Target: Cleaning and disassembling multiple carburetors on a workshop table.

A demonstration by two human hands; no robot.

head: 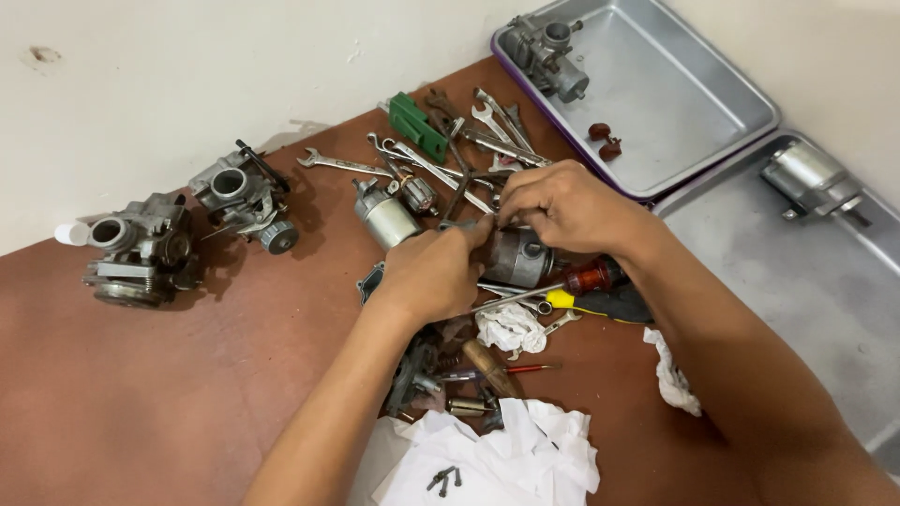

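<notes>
Two bare hands meet over a small metal cylinder [517, 257], a motor-like housing, at the centre of the brown floor [169, 403]. The left hand [433, 274] is curled shut around its near end, and the right hand [562, 204] comes in from three o'clock with fingers pinched closed on its top edge; what sits under the fingertips I cannot tell.

Judging from the spread, the work looks well into a strip-down and far from finished. A second cylindrical part [386, 217] lies loose at eleven o'clock of the hands, beside a scatter of spanners [469, 150] and a green tool [418, 126] at twelve. Small dark screws [444, 479] already rest on the white cloth [497, 459] at six o'clock, near a wooden-handled tool [489, 367] and some brassy bits. A yellow-and-black screwdriver [600, 302] lies just beside the cylinder at four o'clock.

Off at nine o'clock stand two carburettors [141, 253], apart from the hands and untouched. At one o'clock a steel tray [675, 103] holds another carburettor [551, 54] and two small reddish pieces [605, 139]; a second tray [816, 281] at three o'clock carries one more silver cylinder [808, 178]. The piece in hand appears not yet opened, as far as I can see.
</notes>
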